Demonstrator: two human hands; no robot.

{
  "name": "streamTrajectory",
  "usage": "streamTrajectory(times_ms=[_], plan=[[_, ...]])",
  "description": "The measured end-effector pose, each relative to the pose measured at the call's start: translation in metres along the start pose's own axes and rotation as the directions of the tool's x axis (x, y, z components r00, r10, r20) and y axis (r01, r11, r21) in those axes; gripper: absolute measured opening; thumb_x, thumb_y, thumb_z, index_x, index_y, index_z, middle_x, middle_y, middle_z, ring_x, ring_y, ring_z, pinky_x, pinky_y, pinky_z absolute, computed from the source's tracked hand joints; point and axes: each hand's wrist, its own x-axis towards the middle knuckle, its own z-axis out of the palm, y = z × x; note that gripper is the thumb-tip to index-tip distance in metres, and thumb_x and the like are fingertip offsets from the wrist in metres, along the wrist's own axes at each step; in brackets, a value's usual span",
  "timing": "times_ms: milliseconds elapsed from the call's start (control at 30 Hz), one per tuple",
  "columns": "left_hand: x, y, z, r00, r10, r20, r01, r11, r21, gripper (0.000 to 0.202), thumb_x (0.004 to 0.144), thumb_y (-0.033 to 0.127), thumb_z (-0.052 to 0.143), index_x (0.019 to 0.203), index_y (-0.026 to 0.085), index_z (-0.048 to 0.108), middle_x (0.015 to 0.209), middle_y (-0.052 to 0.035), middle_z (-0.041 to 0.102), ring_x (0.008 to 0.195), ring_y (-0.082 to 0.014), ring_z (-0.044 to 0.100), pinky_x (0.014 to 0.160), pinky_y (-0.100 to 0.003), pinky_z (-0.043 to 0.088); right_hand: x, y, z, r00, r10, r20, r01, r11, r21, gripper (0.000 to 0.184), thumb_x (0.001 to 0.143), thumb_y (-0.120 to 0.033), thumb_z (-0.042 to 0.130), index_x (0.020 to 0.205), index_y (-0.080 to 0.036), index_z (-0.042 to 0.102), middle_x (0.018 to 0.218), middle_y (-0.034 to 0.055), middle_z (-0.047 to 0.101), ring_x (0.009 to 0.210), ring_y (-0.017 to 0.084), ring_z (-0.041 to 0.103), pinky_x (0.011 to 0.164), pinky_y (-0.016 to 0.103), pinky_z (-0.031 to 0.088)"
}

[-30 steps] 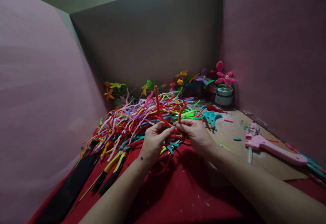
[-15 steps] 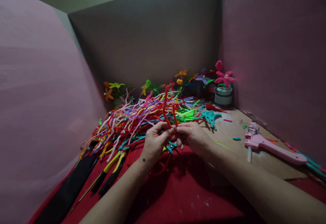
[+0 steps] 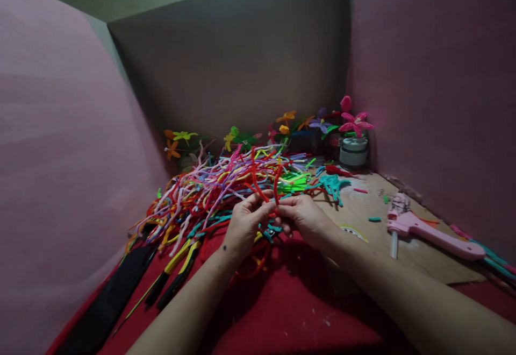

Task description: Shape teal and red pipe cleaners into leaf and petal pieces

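Note:
Between both hands is a red pipe cleaner (image 3: pixel 255 172), bent so that two ends stick up above the fingers. My left hand (image 3: pixel 248 220) pinches it between thumb and fingers. Close beside it, my right hand (image 3: pixel 300 214) is closed on the same pipe cleaner, fingertips nearly touching the left ones. A red loop hangs below the hands over the red cloth (image 3: pixel 290 312); whether it belongs to the held piece I cannot tell. Just behind lies a large heap of multicoloured pipe cleaners (image 3: pixel 217 183).
Yellow-and-black pliers (image 3: pixel 173 269) and a black flat item (image 3: pixel 105 301) lie at the left. On the right, a pink glue gun (image 3: pixel 435 234) rests on a brown board (image 3: pixel 363 210). Pipe-cleaner flowers (image 3: pixel 356 123) stand along the back, some in a pale pot (image 3: pixel 353 152).
The upright ends of the red pipe cleaner have tilted and spread apart, the left one leaning further left. My hands have stayed in nearly the same place.

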Motion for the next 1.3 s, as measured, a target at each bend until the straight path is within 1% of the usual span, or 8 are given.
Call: streamTrajectory(times_ms=[167,400,667,867,967,1067,1167,1300], plan=[[0.0016,-0.0004,-0.0018,1.000,-0.015,0.014,0.014,0.997,0.079,0.030,0.069,0.028,0.065,0.094,0.012,0.063,0.060,0.0013,0.055,0.043,-0.0037,0.042,0.041,-0.016,0.029,-0.0037,-0.0015,0.0053,0.998,0.054,-0.018,-0.056,0.981,-0.185,0.020,0.073,-0.023,0.050,0.058,-0.012,0.058,0.043,-0.0034,0.049,0.027,0.004,0.034,0.029,0.018,0.024],[0.0040,-0.0042,-0.0067,1.000,0.010,0.016,-0.011,0.998,0.057,0.026,0.072,0.032,0.062,0.089,0.012,0.061,0.055,0.0014,0.054,0.044,-0.0052,0.042,0.041,-0.018,0.027,-0.0030,0.0001,0.0030,0.997,-0.003,0.081,0.010,0.996,-0.085,0.021,0.071,-0.029,0.056,0.062,-0.011,0.059,0.049,-0.0034,0.051,0.031,0.004,0.038,0.032,0.019,0.028],[0.0037,-0.0048,-0.0054,0.997,-0.023,-0.077,0.019,0.999,-0.046,0.023,0.070,0.032,0.065,0.079,0.012,0.061,0.048,0.0054,0.044,0.040,-0.0034,0.037,0.041,-0.017,0.027,-0.0041,-0.0013,0.0024,0.991,0.118,0.060,-0.116,0.993,-0.031,0.014,0.067,-0.023,0.057,0.058,-0.012,0.056,0.047,-0.0011,0.055,0.031,0.006,0.043,0.030,0.018,0.034],[0.0031,0.0001,-0.0061,0.992,-0.098,0.079,0.104,0.992,-0.076,0.028,0.069,0.027,0.066,0.093,0.013,0.062,0.059,0.0014,0.055,0.042,-0.0051,0.047,0.040,-0.017,0.032,-0.0050,0.0008,-0.0004,0.946,0.260,0.196,-0.269,0.963,0.021,0.009,0.065,-0.019,0.056,0.064,-0.011,0.057,0.045,0.0002,0.056,0.030,0.007,0.045,0.028,0.016,0.035],[0.0028,-0.0011,-0.0074,0.986,-0.103,0.130,0.113,0.991,-0.070,0.022,0.070,0.027,0.065,0.086,0.012,0.062,0.056,0.0015,0.054,0.041,-0.0054,0.047,0.040,-0.016,0.033,-0.0058,0.0006,-0.0008,0.927,0.288,0.242,-0.298,0.955,0.004,0.009,0.066,-0.018,0.055,0.066,-0.009,0.058,0.046,0.0011,0.058,0.031,0.007,0.045,0.029,0.016,0.036],[0.0028,-0.0021,-0.0079,0.988,-0.107,0.114,0.118,0.988,-0.098,0.018,0.070,0.028,0.065,0.072,0.012,0.057,0.051,0.0028,0.051,0.039,-0.0051,0.046,0.038,-0.016,0.033,-0.0064,0.0007,0.0001,0.935,0.230,0.270,-0.245,0.969,0.022,0.013,0.070,-0.020,0.056,0.068,-0.008,0.059,0.053,0.0043,0.061,0.037,0.009,0.053,0.037,0.019,0.043],[0.0038,-0.0008,-0.0079,0.987,-0.137,0.083,0.147,0.980,-0.134,0.022,0.069,0.030,0.066,0.066,0.013,0.053,0.048,0.0035,0.050,0.036,-0.0063,0.046,0.036,-0.018,0.034,-0.0061,0.0031,0.0013,0.952,0.147,0.268,-0.190,0.972,0.140,0.023,0.077,-0.029,0.053,0.072,-0.008,0.059,0.060,0.0064,0.063,0.045,0.011,0.058,0.046,0.024,0.048],[0.0050,0.0030,-0.0061,0.984,-0.177,0.018,0.177,0.965,-0.194,0.023,0.064,0.026,0.071,0.069,0.012,0.054,0.052,0.0036,0.052,0.040,-0.0040,0.046,0.040,-0.016,0.037,-0.0050,0.0057,0.0019,0.962,0.139,0.237,-0.192,0.956,0.221,0.023,0.074,-0.032,0.058,0.069,-0.010,0.057,0.054,0.0008,0.058,0.039,0.007,0.050,0.039,0.019,0.041]])
